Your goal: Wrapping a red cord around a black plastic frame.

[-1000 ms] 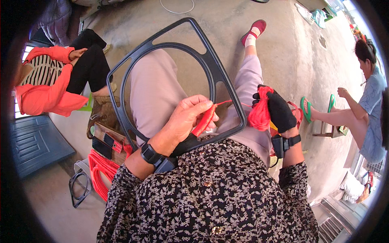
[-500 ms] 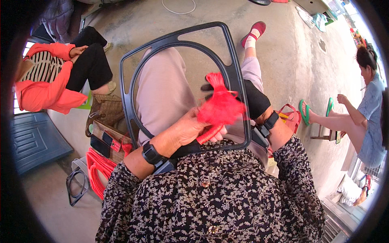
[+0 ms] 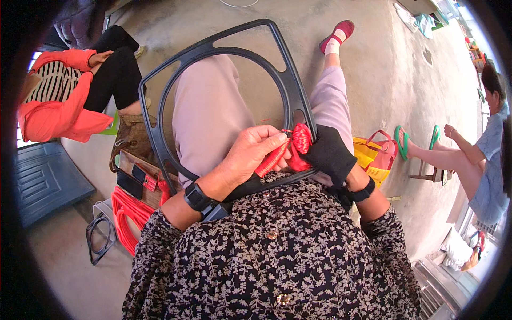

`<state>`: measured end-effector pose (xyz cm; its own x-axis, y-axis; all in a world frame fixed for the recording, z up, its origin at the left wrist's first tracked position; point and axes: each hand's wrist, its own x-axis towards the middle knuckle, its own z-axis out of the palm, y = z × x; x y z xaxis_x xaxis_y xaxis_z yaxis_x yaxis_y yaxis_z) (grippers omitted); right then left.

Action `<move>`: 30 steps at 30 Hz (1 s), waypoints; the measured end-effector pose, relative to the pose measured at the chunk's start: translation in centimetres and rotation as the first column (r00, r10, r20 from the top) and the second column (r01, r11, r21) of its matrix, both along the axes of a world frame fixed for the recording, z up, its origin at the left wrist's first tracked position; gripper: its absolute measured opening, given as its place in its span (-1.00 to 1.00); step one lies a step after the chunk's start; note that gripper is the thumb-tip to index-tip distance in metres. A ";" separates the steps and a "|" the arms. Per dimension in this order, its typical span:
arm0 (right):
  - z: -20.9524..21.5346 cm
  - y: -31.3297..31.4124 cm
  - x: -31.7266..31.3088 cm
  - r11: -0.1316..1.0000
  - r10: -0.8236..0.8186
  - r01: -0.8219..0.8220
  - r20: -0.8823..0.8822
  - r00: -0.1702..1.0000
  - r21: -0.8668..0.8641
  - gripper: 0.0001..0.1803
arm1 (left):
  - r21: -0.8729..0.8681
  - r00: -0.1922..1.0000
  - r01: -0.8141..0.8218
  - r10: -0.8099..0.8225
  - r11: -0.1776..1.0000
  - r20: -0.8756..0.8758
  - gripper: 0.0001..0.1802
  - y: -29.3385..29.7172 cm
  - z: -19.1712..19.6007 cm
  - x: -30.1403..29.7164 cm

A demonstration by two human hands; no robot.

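A black plastic frame [image 3: 217,49] with a large round opening rests tilted across my lap. Red cord is wound in tight turns [image 3: 273,158] around a section near its lower right. My bare left hand [image 3: 250,152] is closed there, thumb and forefinger pinched at the wound red cord. Just right of it, a bundle of red cord [image 3: 302,140] hangs at the frame's inner edge. My right hand [image 3: 332,157], in a black glove, closes beside the bundle at the frame's right edge. The glove hides most of its fingers.
Left of me, a wooden box top [image 3: 125,160] bears phones, beside hanging coils of red cord [image 3: 125,210]. Another black frame [image 3: 100,237] stands below. A yellow and red bag [image 3: 376,154] sits to the right. One person [image 3: 69,96] sits at left, another [image 3: 488,160] at right.
The loose red bundle has come down from above the frame's right side to beside the wound cord. My right hand has moved down onto the right edge; the frame has shifted left.
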<state>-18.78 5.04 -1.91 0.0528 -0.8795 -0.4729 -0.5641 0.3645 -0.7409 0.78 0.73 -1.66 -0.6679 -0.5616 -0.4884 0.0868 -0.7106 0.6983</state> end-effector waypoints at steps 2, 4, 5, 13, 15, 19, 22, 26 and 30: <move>0.4 0.1 -0.1 1.000 -0.011 0.005 0.286 0.958 0.023 -0.69 | 0.022 0.999 0.001 0.000 1.000 -0.032 -0.78 0.1 -0.1 0.0; 0.4 0.5 -0.7 0.992 -0.079 -0.016 0.719 0.690 0.124 -0.68 | 0.046 0.999 0.011 -0.009 0.999 -0.053 -0.78 0.0 -0.2 0.1; 0.7 0.6 -1.3 0.985 -0.024 -0.103 0.708 0.706 0.135 -0.67 | 0.060 0.998 0.017 -0.014 0.998 -0.061 -0.78 -0.2 -0.3 0.1; 1.7 2.1 -7.9 0.975 0.045 -0.110 0.311 0.949 0.195 -0.58 | 0.105 0.993 -0.030 0.041 0.994 -0.107 -0.77 -0.6 -0.6 0.4; 0.3 3.2 -9.0 0.970 -0.068 0.030 0.148 0.987 0.241 -0.60 | 0.100 0.993 -0.035 0.047 0.994 -0.112 -0.74 -0.5 -0.3 0.1; 0.0 4.9 -9.5 0.989 -0.151 0.137 0.399 0.904 0.063 -0.63 | 0.142 0.991 -0.028 0.046 0.989 -0.126 -0.74 -0.9 -0.1 -0.1; -0.5 4.8 -8.2 0.829 -0.500 0.508 0.714 0.490 0.233 -0.57 | 0.160 0.995 -0.024 0.039 0.987 -0.088 -0.77 -1.2 -0.1 -0.2; -0.8 2.4 -7.8 0.605 -0.525 0.772 0.827 0.202 0.196 -0.51 | 0.154 0.997 -0.009 0.021 0.988 -0.073 -0.79 -1.1 0.1 -0.2; -2.2 1.0 -12.5 0.624 -0.325 0.691 0.925 -0.196 0.365 -0.63 | 0.155 0.998 -0.013 0.023 0.988 -0.064 -0.79 -0.6 0.0 0.7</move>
